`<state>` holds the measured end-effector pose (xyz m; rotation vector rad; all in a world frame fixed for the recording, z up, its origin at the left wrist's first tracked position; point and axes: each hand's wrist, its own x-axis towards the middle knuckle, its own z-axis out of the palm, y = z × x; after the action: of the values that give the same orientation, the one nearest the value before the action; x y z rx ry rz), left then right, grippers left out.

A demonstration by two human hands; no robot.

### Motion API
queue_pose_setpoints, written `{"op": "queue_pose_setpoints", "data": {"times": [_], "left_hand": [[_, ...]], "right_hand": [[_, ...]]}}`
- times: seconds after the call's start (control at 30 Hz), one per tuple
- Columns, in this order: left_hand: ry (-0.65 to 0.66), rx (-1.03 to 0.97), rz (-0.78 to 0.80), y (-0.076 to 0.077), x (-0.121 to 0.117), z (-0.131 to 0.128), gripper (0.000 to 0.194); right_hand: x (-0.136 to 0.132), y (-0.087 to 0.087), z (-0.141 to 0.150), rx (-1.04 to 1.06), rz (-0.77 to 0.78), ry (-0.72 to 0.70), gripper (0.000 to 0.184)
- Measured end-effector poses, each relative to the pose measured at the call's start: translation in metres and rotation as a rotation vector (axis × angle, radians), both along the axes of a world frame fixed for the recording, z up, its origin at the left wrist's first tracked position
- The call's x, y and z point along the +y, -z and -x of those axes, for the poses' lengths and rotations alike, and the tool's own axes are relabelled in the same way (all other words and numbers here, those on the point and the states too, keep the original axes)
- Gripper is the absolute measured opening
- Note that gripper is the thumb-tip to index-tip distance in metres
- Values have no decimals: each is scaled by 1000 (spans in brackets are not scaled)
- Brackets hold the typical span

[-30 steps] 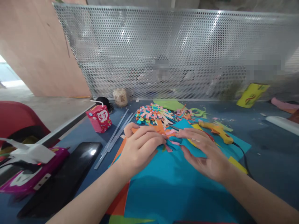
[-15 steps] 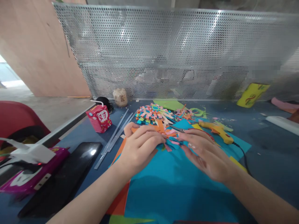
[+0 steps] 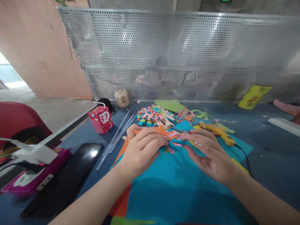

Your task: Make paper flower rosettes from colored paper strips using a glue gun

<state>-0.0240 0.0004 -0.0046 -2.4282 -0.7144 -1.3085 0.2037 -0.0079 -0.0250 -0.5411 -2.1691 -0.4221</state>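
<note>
My left hand (image 3: 144, 147) is curled with its fingertips on a fringed paper flower (image 3: 174, 142) of blue, pink and orange strips. Part of the flower is hidden under those fingers. At its right edge, my right hand (image 3: 207, 153) has its fingers stretched out, thumb and fingertips apart beside the strips. Beneath both hands lies a large blue paper sheet (image 3: 164, 187) over orange paper. Scissors (image 3: 176, 128) lie behind the right fingers, their blades partly showing. A finished-looking layered paper flower (image 3: 154, 114) sits just beyond.
Clear glue sticks (image 3: 114, 137), a red drink box (image 3: 101, 120) and a black phone (image 3: 63, 178) are at left, beside a purple power strip (image 3: 35, 175). A yellow glue gun (image 3: 221, 132) with its cord lies right. A perforated metal screen (image 3: 164, 40) stands behind.
My right thumb and fingers have spread slightly away from the flower's strips. My left hand stays on the flower. The whole view has shifted slightly.
</note>
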Motion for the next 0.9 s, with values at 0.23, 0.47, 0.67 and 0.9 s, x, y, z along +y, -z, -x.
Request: {"op": "queue_pose_setpoints", "data": {"times": [0.23, 0.47, 0.67, 0.9], "left_hand": [[6, 22, 25, -1, -1, 0, 15], [-7, 16, 19, 1, -1, 0, 15], [31, 9, 40, 1, 0, -1, 17], [174, -450, 751, 7, 1, -15, 13]], "right_hand": [[-1, -1, 0, 21, -9, -18, 64], [-1, -1, 0, 27, -17, -15, 64], [-2, -3, 1, 4, -9, -27, 64], [-3, -24, 16, 233, 20, 169, 46]]}}
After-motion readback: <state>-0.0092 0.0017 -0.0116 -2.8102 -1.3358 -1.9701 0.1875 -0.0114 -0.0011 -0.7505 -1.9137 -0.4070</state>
